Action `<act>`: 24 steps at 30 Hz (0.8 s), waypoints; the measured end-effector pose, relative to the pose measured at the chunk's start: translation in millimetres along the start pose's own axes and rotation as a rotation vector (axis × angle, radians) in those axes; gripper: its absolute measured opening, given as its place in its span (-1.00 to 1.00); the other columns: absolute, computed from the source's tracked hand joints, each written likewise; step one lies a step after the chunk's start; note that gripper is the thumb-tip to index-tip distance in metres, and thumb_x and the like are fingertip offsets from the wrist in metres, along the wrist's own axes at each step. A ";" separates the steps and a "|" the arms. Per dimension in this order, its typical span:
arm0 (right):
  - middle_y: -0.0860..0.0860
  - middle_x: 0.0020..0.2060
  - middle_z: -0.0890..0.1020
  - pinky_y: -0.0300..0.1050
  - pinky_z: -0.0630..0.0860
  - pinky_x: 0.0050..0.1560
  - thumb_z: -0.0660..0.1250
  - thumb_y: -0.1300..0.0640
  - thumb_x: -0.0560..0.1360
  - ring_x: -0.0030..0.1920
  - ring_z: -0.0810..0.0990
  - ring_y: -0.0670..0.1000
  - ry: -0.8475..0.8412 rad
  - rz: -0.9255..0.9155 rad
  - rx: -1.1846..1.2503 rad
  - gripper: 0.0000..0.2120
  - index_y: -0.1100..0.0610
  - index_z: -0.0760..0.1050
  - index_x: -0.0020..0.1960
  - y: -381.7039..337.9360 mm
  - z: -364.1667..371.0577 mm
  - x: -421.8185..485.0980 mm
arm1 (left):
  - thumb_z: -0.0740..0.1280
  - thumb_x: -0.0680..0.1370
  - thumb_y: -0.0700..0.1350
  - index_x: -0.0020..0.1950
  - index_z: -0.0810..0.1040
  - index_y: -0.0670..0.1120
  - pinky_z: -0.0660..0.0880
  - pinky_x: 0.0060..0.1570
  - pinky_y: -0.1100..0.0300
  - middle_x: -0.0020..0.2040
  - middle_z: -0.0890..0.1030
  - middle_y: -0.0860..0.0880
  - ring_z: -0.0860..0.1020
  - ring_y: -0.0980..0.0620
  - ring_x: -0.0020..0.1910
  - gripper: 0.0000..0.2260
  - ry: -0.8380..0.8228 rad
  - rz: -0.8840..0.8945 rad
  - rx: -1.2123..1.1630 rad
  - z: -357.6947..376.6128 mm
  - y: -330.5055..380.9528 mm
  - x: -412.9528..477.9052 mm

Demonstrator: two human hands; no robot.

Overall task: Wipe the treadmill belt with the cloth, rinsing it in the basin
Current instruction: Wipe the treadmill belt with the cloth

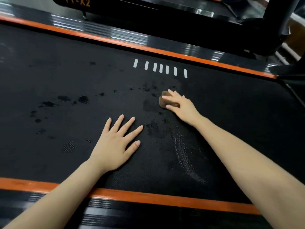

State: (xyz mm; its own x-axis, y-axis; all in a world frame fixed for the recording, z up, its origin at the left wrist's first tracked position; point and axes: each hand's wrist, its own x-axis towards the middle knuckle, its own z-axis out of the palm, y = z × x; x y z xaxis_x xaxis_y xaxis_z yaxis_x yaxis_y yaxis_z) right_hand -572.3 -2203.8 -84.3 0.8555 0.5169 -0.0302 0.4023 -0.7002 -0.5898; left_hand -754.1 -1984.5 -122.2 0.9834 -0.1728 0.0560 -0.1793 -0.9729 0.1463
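By the near orange rail (148, 196), your left hand (115, 146) lies flat on the belt (49, 80), fingers spread. Your right hand (181, 106) grips the cloth (163, 101) mid-belt, toward the far edge. Press evenly and overlap strokes.

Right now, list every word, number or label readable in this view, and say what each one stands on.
"-X2": orange lettering on the dark housing beyond the far rail. The two characters before it are cut off by the top of the frame, perhaps "TT" or "T1".
Seven white bars on the treadmill belt: plain marks, no letters or digits.
Cloth: no print visible.
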 end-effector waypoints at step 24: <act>-0.18 0.42 0.30 -0.11 0.00 0.51 0.29 0.10 0.51 0.46 0.21 -0.13 -0.058 -0.230 -0.009 -0.57 -0.17 0.39 0.34 -26.5 33.2 -76.0 | -0.14 0.60 0.23 0.54 0.04 0.11 -0.14 0.45 -0.19 0.57 0.00 -0.01 -0.08 -0.20 0.52 -0.47 -0.028 -0.015 0.098 -20.5 -64.1 114.7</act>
State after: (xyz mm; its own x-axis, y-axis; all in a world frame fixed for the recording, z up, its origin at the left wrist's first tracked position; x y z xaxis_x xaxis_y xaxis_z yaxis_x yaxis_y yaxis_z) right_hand -658.8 -2208.2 -93.2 0.7211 0.6905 0.0576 0.5875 -0.5651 -0.5793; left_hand -630.4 -1938.8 -104.9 0.9866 -0.1609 0.0263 -0.1620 -0.9856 0.0492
